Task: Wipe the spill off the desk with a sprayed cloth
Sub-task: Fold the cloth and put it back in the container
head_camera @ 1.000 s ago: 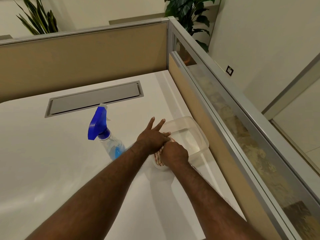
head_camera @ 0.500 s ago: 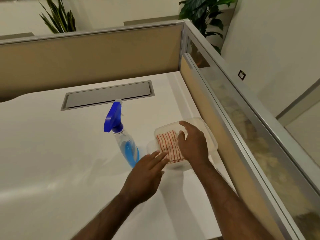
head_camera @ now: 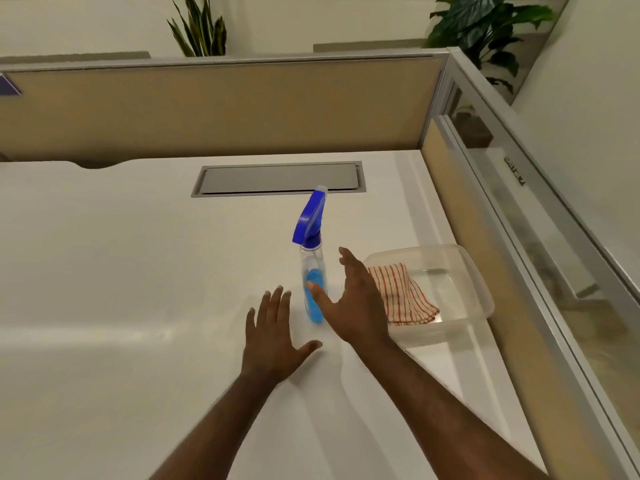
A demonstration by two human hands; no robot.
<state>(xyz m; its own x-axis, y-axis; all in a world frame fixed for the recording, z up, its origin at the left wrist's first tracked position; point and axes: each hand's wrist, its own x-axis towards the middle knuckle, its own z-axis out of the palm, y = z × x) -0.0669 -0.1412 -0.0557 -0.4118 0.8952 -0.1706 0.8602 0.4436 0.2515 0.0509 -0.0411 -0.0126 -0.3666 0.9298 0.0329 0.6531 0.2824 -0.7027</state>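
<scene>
A clear spray bottle [head_camera: 313,268] with a blue trigger head and blue liquid stands upright on the white desk [head_camera: 121,289]. Right of it, a folded cloth with red and white stripes [head_camera: 403,294] lies in a clear plastic tub [head_camera: 464,289]. My right hand [head_camera: 353,299] is open, its fingers spread, just to the right of the bottle's lower half, thumb in front of the liquid; I cannot tell if it touches. My left hand [head_camera: 273,336] is open and flat, palm down over the desk, left of the bottle. No spill shows on the desk.
A grey cable hatch [head_camera: 278,178] is set into the desk behind the bottle. Tan partition walls [head_camera: 207,109] close the back, and a glass-topped partition [head_camera: 512,216] runs down the right side beside the tub. Potted plants [head_camera: 485,26] stand beyond the partitions.
My right hand has left the cloth in the tub and moved left beside the spray bottle. My left hand has drawn back from the tub and spread flat over the desk.
</scene>
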